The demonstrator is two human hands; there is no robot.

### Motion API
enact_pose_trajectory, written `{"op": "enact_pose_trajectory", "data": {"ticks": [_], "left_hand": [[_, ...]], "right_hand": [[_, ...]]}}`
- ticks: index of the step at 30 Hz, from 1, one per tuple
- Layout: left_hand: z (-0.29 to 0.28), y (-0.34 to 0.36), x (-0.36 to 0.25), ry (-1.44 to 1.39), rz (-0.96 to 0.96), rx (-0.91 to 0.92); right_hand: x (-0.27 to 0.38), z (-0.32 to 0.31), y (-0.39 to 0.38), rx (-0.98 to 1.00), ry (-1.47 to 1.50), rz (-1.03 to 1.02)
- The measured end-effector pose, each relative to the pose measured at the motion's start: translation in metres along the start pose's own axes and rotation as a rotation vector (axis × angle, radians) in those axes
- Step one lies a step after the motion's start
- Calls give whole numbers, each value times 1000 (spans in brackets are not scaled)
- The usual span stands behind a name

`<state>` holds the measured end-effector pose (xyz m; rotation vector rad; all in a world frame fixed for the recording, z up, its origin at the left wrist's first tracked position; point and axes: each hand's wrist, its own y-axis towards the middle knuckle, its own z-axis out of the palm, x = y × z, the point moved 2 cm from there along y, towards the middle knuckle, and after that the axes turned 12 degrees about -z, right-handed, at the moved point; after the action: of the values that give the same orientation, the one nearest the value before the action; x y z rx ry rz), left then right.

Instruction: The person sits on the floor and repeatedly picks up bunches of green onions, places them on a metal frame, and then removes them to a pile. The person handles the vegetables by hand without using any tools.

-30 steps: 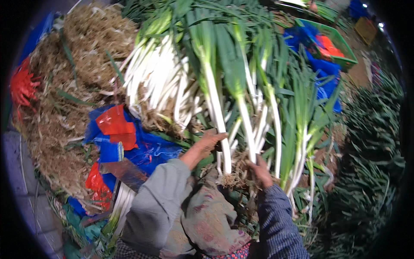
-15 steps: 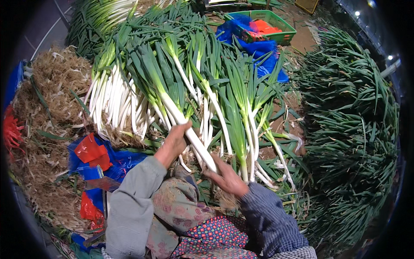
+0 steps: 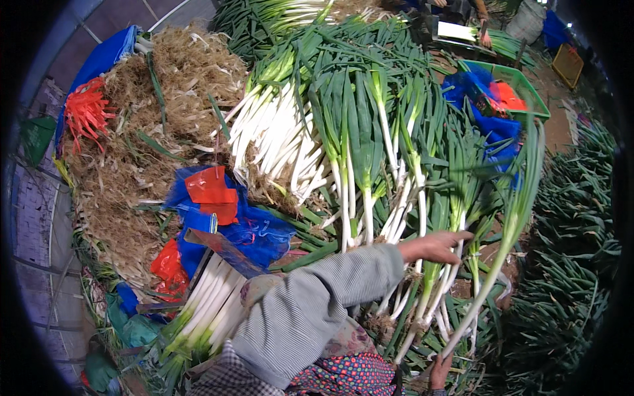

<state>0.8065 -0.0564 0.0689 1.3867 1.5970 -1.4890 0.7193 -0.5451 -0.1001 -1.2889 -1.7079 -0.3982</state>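
Leek pile (image 3: pixel 370 112): fans out ahead and left of the left fingers. Held leek (image 3: pixel 489 284): butt in the right fingers, leaves up past the left fingertips on their right. Right hand (image 3: pixel 438 371) looks curled round the butt, partly cut off. Left hand (image 3: pixel 432 248) lies over pale stalks (image 3: pixel 454 264); grip or light touch, can't tell. I'd keep the butt firm, swing leaves wide of neighbours, don't bend the shaft. Containers: board-sided holder (image 3: pixel 226 253), well left of both hands, loaded with leeks; green crate (image 3: pixel 538 99), beyond left fingers, orange-red sheeting (image 3: pixel 508 97) inside, blue mesh (image 3: pixel 500 135) draped over.
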Motion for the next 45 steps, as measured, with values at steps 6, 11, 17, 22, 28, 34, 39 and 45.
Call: {"op": "enact_pose_trajectory", "data": {"ticks": [6, 11, 17, 22, 28, 34, 39, 45], "left_hand": [[-140, -114, 170, -77, -603, -812], [-201, -196, 268, 126, -972, -1042], [-197, -196, 333, 250, -874, -1130], [-198, -185, 362, 92, -838, -1151], [-207, -182, 348, -72, -819, -1152], [-213, -189, 320, -107, -842, -1084], [-219, -201, 337, 40, -943, -1023], [-213, -195, 336, 592, -924, -1066]], "right_hand": [[21, -3, 60, 152, -273, -75], [197, 112, 156, 372, -142, -364], [277, 308, 244, 552, -310, -663], [250, 380, 275, 582, -732, -535], [230, 402, 286, 624, -936, -457], [252, 402, 281, 652, -866, -440], [318, 310, 267, 535, 65, -70], [371, 213, 206, 309, 357, -327]]}}
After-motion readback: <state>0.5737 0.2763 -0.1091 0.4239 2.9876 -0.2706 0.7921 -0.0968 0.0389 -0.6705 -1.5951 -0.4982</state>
